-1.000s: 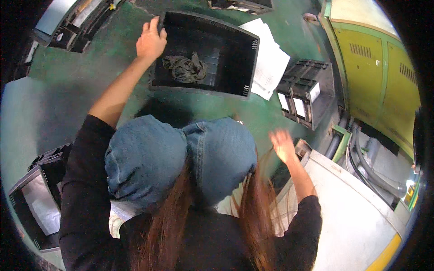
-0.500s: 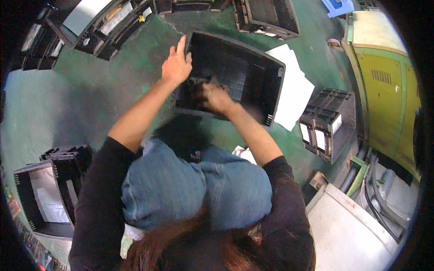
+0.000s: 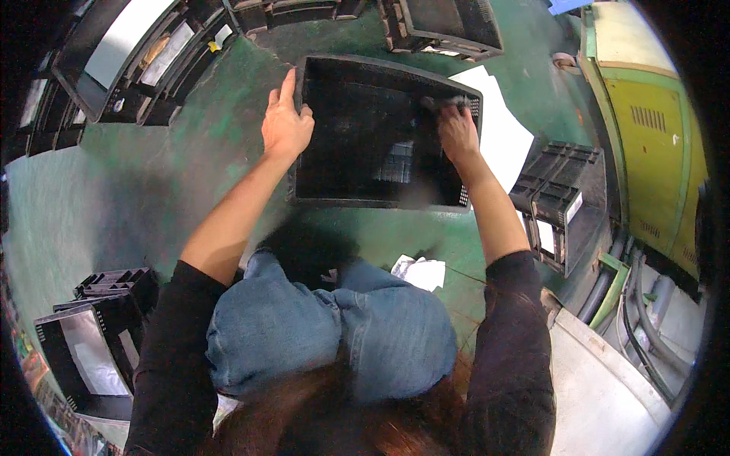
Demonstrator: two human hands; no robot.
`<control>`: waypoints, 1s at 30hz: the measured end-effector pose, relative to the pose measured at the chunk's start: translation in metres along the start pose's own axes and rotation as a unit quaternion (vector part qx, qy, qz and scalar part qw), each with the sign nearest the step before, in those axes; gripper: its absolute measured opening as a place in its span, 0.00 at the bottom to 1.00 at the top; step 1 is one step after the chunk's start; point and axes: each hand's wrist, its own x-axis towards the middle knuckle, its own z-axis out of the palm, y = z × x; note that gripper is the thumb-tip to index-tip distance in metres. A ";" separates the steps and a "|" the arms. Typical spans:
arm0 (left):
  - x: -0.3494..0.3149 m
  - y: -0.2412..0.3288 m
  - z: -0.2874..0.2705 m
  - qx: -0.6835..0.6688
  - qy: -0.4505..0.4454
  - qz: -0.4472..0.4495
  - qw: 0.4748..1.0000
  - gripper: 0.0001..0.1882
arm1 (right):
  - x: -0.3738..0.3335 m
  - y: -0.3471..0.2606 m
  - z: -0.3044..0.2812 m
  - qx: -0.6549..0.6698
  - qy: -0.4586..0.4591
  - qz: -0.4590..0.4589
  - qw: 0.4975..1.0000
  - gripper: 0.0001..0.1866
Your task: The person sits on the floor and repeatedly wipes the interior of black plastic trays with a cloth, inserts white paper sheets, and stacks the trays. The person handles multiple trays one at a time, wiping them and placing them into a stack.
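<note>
Nearest me are the denim knees [image 3: 331, 330], with a crumpled white paper [image 3: 420, 272] just beyond. Past them a black bin [image 3: 342, 204] sits on the green floor [image 3: 205, 140]. I have the left hand [image 3: 287, 125] gripping its left rim, index finger stretched along it. Inside the right end, the right hand [image 3: 459, 137] bends over a dark, blurred cloth [image 3: 435, 102]; whether its fingers clasp it, I can't tell. White sheets [image 3: 498, 133] lie alongside; farther off stand black crates [image 3: 449, 34].
</note>
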 end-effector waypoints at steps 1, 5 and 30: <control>-0.001 0.000 0.000 0.010 0.009 -0.001 1.000 0.37 | -0.011 -0.002 0.008 0.022 0.007 -0.011 1.000 0.17; 0.000 0.003 -0.002 -0.015 -0.019 -0.013 1.000 0.38 | -0.069 -0.049 0.042 0.213 -0.113 0.006 0.970 0.13; 0.001 0.006 0.001 0.027 0.000 0.070 0.997 0.24 | 0.083 -0.035 -0.079 -0.133 0.314 -0.366 0.866 0.14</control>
